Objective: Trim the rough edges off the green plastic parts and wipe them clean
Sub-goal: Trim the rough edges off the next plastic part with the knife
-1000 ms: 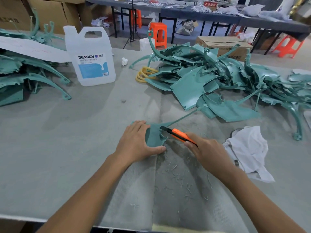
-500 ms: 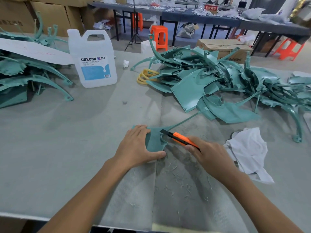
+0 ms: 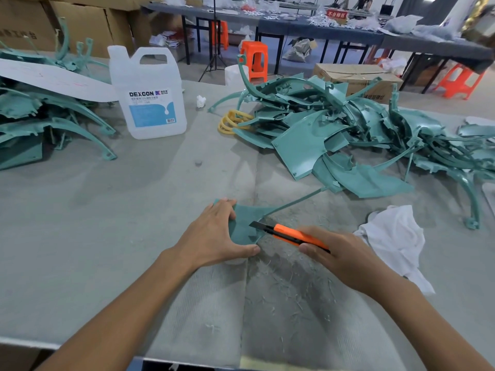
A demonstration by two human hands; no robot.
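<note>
Left hand (image 3: 214, 236) pins a green plastic part (image 3: 245, 223) to the bench (image 3: 80, 236); right hand (image 3: 340, 253) grips an orange knife (image 3: 289, 234), trimming. Wiping likely follows.

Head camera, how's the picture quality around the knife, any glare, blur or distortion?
Head view: the orange knife and green part look sharp, no glare; light is soft, faint shadows under the left hand and right hand; wide-angle distortion bows the table edge.
</note>
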